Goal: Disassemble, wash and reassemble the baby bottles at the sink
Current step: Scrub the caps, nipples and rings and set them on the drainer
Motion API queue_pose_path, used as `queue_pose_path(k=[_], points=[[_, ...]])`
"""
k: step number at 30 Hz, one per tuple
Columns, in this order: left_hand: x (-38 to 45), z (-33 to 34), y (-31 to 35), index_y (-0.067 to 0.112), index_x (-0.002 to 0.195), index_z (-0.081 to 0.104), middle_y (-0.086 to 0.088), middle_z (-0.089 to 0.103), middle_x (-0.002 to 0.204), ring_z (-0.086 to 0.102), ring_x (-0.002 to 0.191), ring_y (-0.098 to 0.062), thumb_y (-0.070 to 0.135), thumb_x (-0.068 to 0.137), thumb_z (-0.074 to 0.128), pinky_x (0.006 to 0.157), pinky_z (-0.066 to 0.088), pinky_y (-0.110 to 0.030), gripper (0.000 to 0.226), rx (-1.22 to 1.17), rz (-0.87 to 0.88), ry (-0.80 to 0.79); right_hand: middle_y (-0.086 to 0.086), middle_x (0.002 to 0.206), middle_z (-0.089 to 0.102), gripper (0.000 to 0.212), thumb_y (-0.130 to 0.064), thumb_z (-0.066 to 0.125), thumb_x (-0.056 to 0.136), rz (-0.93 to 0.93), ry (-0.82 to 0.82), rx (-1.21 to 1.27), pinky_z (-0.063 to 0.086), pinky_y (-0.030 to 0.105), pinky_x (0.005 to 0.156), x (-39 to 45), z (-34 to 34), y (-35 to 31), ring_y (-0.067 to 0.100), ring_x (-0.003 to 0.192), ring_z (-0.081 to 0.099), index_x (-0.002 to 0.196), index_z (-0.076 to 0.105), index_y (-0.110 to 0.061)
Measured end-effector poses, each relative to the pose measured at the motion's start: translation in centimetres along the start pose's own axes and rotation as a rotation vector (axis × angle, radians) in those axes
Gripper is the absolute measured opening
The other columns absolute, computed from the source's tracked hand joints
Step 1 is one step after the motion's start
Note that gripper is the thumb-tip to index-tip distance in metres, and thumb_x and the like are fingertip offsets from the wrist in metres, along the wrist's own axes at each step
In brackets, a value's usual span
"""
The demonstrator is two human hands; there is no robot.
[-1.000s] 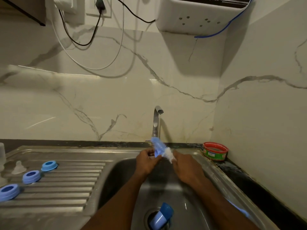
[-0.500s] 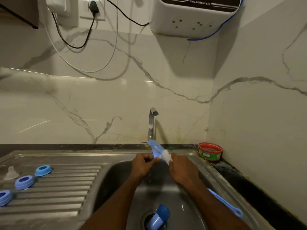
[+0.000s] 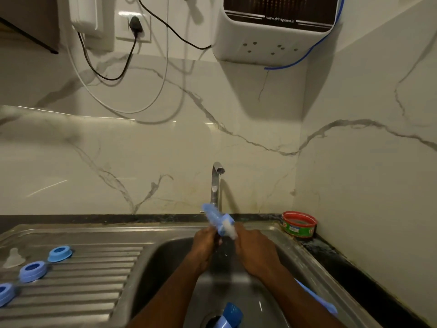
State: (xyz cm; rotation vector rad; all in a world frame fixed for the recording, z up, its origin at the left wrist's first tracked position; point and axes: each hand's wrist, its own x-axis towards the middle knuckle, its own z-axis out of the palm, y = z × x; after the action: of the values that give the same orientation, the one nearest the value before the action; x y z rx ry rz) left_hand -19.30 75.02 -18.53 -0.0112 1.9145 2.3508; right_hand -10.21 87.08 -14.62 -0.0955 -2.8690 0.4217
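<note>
Over the sink basin, under the tap, both hands hold one small blue ribbed brush-like piece with a white foamy end. My left hand grips its lower blue part. My right hand pinches the white end. Three blue bottle rings and a clear teat lie on the drainboard at the left. Blue caps sit at the drain.
A long blue handle lies along the sink's right rim, partly under my right forearm. A red and green tin stands in the back right corner. A white water purifier and hanging cables are on the wall above.
Both hands stay together under the tap with the blue piece between them. The blue piece has tilted slightly, and the view has shifted a little.
</note>
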Motion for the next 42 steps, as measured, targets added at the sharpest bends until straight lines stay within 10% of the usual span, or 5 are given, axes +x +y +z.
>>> queue_pose_path(k=[11,25,32,42], points=[[0.2,0.3,-0.6,-0.004,0.103,0.072,-0.022,0.076,0.093,0.072,0.098,-0.034,0.007,0.094,0.066,0.098,0.056,-0.044,0.016,-0.285,-0.068,-0.028,0.004,0.127,0.064,0.042,-0.029,0.058,0.101,-0.043,0.118,-0.054,0.05,0.034,0.091,-0.9,0.0,-0.6,0.02,0.109,0.064,0.14,0.044,-0.025],[0.0,0.0,0.2,-0.003,0.097,0.066,-0.019,0.07,0.085,0.066,0.075,-0.023,0.017,0.101,0.06,0.056,0.058,-0.026,0.021,-0.286,-0.079,0.12,0.006,0.118,0.067,0.035,-0.032,0.053,0.102,0.077,0.355,-0.061,0.041,0.032,0.07,-0.4,-2.0,0.3,0.023,0.102,0.067,0.134,0.041,-0.02],[-0.6,0.2,0.1,0.003,0.089,0.072,-0.018,0.069,0.087,0.065,0.081,-0.027,0.019,0.097,0.066,0.073,0.054,-0.033,0.019,-0.257,0.173,0.089,0.011,0.074,0.074,0.027,-0.034,0.041,0.108,0.202,0.093,0.808,0.044,0.022,0.038,1.2,-2.5,-0.9,0.019,0.038,0.06,0.118,0.052,-0.012],[-1.0,0.4,-0.4,0.0,0.102,0.073,-0.021,0.069,0.086,0.065,0.077,-0.031,0.03,0.093,0.071,0.079,0.058,-0.047,0.031,-0.255,0.334,0.041,0.019,0.077,0.074,0.029,-0.03,0.039,0.108,0.3,0.217,1.078,0.04,0.024,0.038,2.3,-1.4,-3.2,0.024,0.044,0.06,0.102,0.059,-0.008]])
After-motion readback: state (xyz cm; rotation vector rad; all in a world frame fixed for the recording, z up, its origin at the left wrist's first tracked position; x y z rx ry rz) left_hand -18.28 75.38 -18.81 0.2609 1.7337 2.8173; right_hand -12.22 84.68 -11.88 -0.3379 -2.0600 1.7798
